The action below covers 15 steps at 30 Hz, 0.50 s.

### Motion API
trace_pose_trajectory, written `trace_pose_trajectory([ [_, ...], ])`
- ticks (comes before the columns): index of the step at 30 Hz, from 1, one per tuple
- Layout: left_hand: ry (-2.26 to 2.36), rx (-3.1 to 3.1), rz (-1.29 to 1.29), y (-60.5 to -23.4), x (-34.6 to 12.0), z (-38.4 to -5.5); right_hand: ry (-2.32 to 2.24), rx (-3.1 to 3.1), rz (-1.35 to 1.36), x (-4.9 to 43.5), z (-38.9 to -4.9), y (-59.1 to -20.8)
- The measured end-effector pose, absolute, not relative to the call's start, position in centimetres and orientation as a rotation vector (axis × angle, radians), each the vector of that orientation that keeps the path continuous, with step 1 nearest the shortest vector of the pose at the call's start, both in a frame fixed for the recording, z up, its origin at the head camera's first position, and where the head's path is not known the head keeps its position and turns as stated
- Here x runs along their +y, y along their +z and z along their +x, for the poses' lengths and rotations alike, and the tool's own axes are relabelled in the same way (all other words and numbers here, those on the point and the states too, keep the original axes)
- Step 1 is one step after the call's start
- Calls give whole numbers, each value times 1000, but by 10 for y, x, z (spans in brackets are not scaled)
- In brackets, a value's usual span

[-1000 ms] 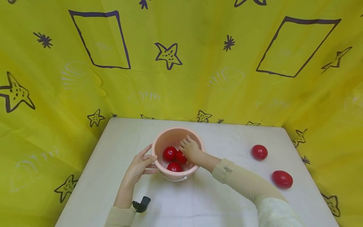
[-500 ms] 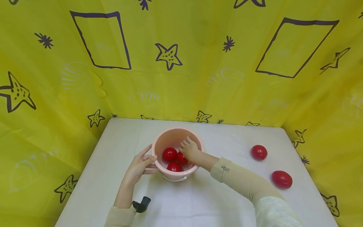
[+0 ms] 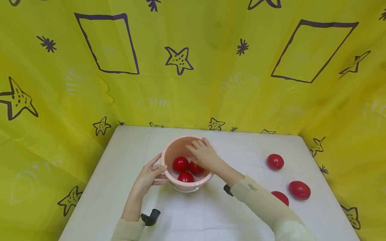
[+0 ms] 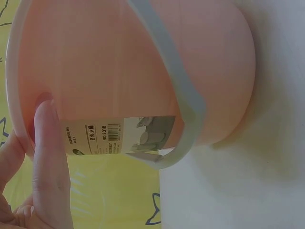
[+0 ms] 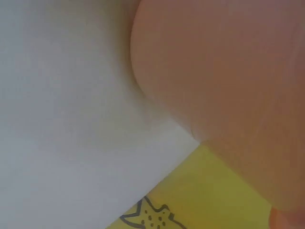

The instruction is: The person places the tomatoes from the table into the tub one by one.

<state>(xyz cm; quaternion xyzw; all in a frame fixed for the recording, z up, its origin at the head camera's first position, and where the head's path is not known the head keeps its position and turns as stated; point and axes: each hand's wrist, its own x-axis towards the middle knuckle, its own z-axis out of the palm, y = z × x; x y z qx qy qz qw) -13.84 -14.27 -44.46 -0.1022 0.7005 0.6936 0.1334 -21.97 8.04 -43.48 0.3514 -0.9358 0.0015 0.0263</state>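
Note:
A pale pink bucket (image 3: pixel 175 147) stands on the white-covered table. My left hand (image 3: pixel 147 175) grips its left rim, thumb over the edge and fingers along the outer wall. In the left wrist view, a finger (image 4: pixel 50 162) lies against the bucket wall beside a paper label (image 4: pixel 105 136). Inside the bucket lie three shiny red tomato-like balls: one at the left (image 3: pixel 181 164), one at the front (image 3: pixel 185 177) and one at the right (image 3: pixel 196 169). Over the right rim, my right hand (image 3: pixel 206 156) has loosely extended fingers above the right ball, partly covering it.
Two more red balls, one farther back (image 3: pixel 275 162) and one nearer (image 3: pixel 299 190), lie on the table's right side. A third ball (image 3: pixel 280 196) is partly hidden by the right sleeve (image 3: pixel 262 201). A white handle (image 4: pixel 183 95) hangs down the bucket. Yellow patterned curtain (image 3: pixel 208 93) encloses the table.
My right hand has risen from inside the bucket to its right rim, letting go of the right ball. The shifted sleeve uncovers another ball on the table. My left hand stays put.

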Motion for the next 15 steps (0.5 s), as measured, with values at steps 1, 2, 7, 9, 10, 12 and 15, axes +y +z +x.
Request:
trace_pose_trajectory([
  [1, 2010, 2034, -298, -445, -142, -138, 66, -2888, 1044, 84, -217, -432],
  [2, 2010, 2034, -299, -445, -142, -138, 126, -2879, 994, 89, -215, -430],
  [7, 2010, 2039, -289, -445, -142, -138, 307, -2747, 744, 122, -201, -426],
  [9, 2008, 2043, -286, -445, -142, -138, 352, -2710, 655, 139, -195, -428],
  [10, 2008, 2044, -288, -446, -142, -138, 372, -2701, 606, 148, -192, -428],
  [12, 2012, 2042, -289, -446, -143, -138, 413, -2706, 496, 166, -185, -429],
  [15, 2017, 2035, -285, -447, -143, -138, 470, -2730, 305, 195, -174, -433],
])
